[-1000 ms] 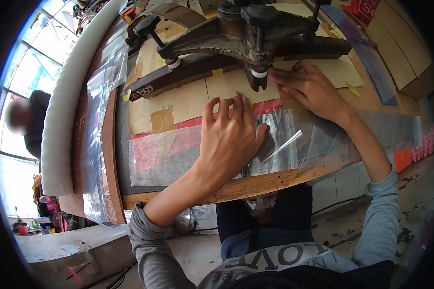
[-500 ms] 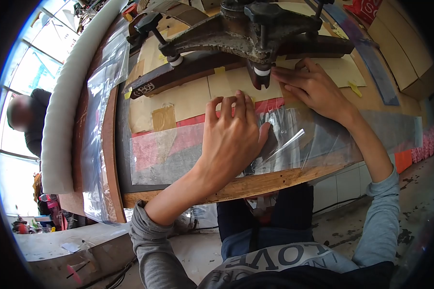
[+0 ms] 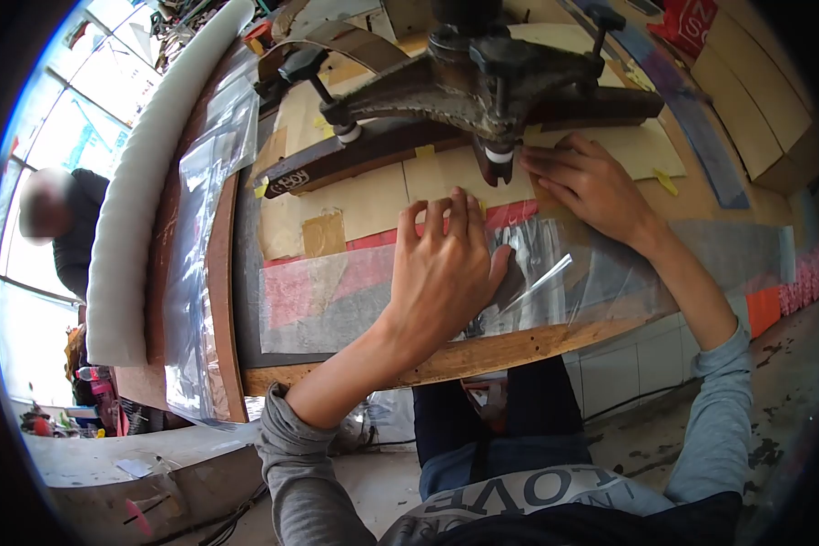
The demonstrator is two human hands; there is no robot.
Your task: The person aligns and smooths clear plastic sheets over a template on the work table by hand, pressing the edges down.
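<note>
Clear, glossy plastic film sheet (image 3: 539, 284): located at near edge of wooden tabletop (image 3: 510, 348), below cream card panels (image 3: 373, 205). Status: film laid out; long dark bar (image 3: 364, 160) across card, under black cast-metal frame (image 3: 405, 91); remainder n/a from view. Film surface: shiny, w/ bright streaks. L hand (image 3: 444, 273): palm down, fingers loosely bent, no grasp seen. R hand (image 3: 602, 193): fingers beside white-collared frame foot (image 3: 499, 156); can't tell if pinching.

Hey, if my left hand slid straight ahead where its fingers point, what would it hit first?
Your left hand would probably meet the dark bar crossing the pale sheet ahead of its fingertips, though depth is hard to judge here.
</note>
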